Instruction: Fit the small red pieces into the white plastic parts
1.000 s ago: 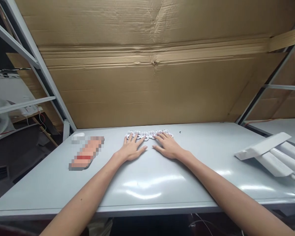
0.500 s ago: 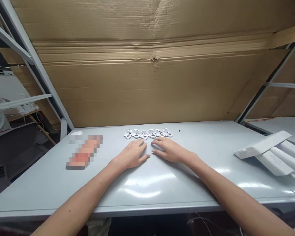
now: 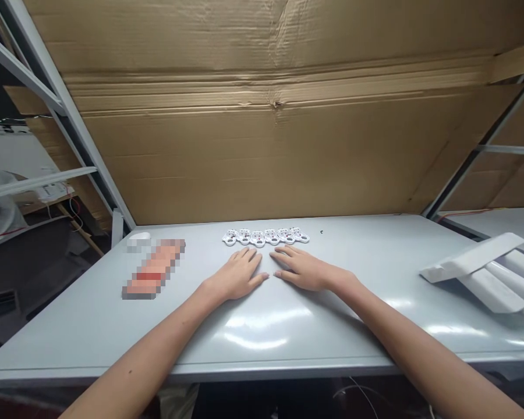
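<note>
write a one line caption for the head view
Left hand and right hand rest on a grey table, just short of a row of small white parts

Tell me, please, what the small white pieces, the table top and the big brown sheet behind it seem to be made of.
The small white pieces look like smooth, glossy moulded plastic, though they are too small to be sure. The table top has a pale grey, shiny finish with bright glare, perhaps painted metal or laminate. The brown sheet is matte corrugated cardboard, shown by its creases and crumpled folds.
</note>
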A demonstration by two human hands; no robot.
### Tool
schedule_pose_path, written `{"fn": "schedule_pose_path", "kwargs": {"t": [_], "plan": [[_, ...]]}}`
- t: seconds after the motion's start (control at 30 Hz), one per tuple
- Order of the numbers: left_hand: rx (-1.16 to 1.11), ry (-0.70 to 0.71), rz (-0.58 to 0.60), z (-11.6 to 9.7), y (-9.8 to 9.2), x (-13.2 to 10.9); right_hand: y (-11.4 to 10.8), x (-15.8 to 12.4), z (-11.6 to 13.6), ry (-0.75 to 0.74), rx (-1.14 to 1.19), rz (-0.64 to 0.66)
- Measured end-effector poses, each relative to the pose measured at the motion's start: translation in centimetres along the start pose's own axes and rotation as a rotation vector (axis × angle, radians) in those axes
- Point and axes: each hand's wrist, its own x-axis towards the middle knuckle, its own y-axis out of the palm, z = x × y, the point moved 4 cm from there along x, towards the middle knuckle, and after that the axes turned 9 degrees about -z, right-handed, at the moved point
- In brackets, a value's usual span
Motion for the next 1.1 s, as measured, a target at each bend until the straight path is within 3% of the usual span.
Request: {"fn": "schedule_pose_path", "kwargs": {"t": [0.37,0.63,1.1], "plan": [[0.013,-0.033,0.032,0.26,0.35,-0.08,0.47,-0.15,-0.04,0.107,-0.010,0.063],[0.012,-0.037,0.041,0.36,0.44,-0.08,-0.03,0.02,0.14,0.055,-0.023,0.053],[0.047,0.010,0.005,0.38,0.27,0.02,0.03,0.08,0.17,0.091,0.011,0.030]]}}
